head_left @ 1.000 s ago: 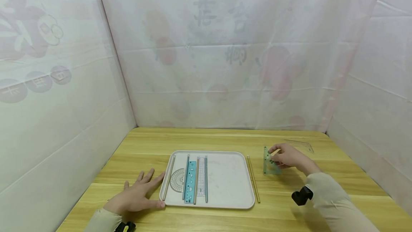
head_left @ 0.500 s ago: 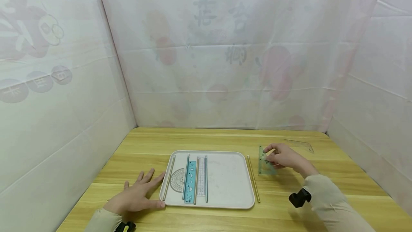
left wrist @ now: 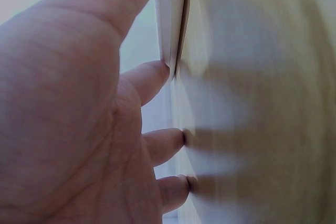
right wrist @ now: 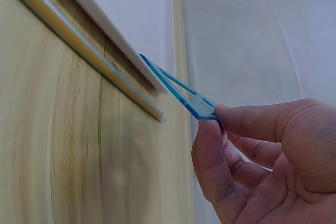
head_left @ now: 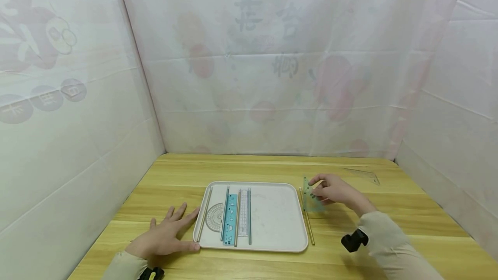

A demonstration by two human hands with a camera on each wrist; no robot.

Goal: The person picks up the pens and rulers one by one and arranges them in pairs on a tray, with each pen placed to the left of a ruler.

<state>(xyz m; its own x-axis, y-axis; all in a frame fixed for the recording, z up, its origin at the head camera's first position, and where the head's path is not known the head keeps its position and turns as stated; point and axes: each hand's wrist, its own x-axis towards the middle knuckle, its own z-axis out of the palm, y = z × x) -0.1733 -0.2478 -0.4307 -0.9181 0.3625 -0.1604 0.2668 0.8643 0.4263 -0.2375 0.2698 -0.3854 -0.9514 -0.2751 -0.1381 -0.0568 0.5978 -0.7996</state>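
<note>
My right hand (head_left: 334,191) pinches a translucent green-blue set square (head_left: 307,193) between thumb and fingers. In the right wrist view the set square (right wrist: 176,90) is raised above the table, near the tray's edge. It overlaps a gold pencil (head_left: 310,228) lying just right of the white tray (head_left: 276,249). My left hand (head_left: 163,234) rests with spread fingers at the tray's left side, thumb and a fingertip at the rim. In the tray, from left, lie a gold pencil (head_left: 205,213), a clear protractor (head_left: 213,218), blue pencils, a blue ruler (head_left: 229,224), another gold pencil (head_left: 237,219) and a clear ruler (head_left: 243,217).
A clear set square (head_left: 365,175) lies flat at the back right of the wooden table (head_left: 272,167). White patterned cloth (head_left: 249,98) hangs behind the table and on both sides. The tray's right half shows bare surface.
My right hand has carried the green-blue set square leftward, from right of the loose gold pencil to over it, close to the tray's right edge. My left hand stays in place.
</note>
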